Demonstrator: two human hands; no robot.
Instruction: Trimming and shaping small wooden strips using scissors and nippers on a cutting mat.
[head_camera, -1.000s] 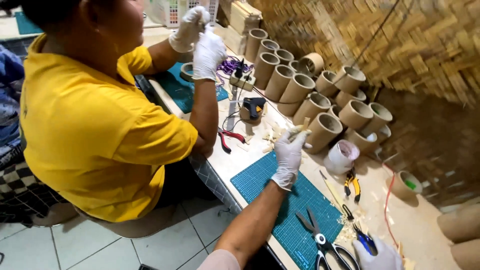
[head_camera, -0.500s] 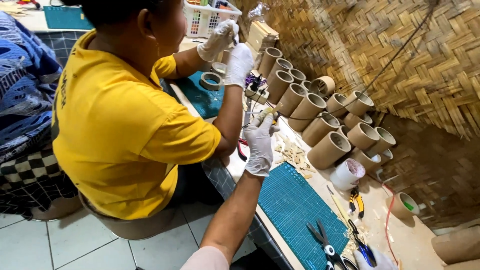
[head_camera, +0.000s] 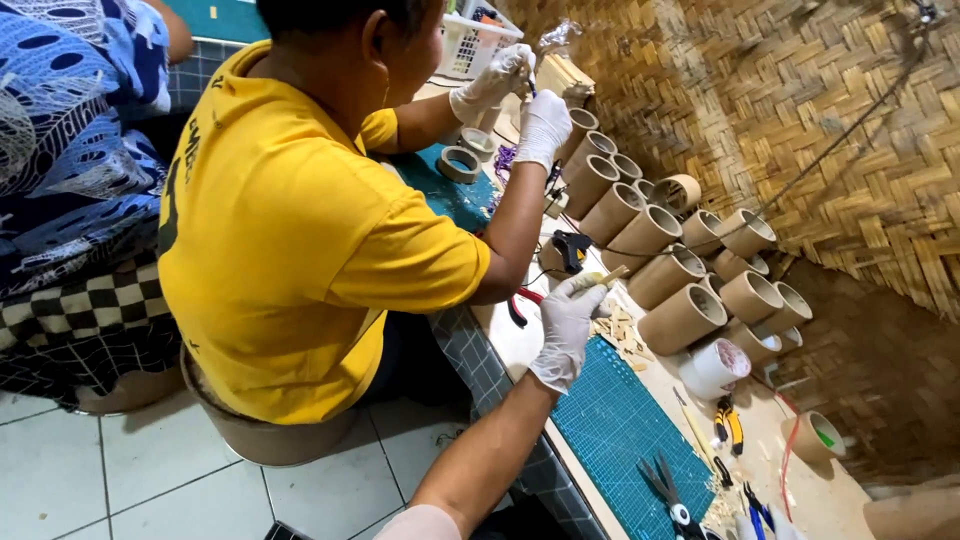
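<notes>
The left hand (head_camera: 566, 330), in a white glove, pinches a short pale wooden stick (head_camera: 600, 279) between fingertips — held up just above the table (head_camera: 520, 345), beyond the blue cutting mat (head_camera: 620, 430). The right hand is out of view, so I cannot tell its state. This looks like the picking-up step; the next move likely calls for a steady, precise placement. The stick is thin, straight, light tan. Just beside the hand lie more stick pieces (head_camera: 622, 335); farther on, cardboard tubes (head_camera: 680, 318) and a co-worker's gloved hands (head_camera: 543, 125).

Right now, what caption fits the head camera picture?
Gloved left hand holds a small stick beside cardboard tubes.
</notes>
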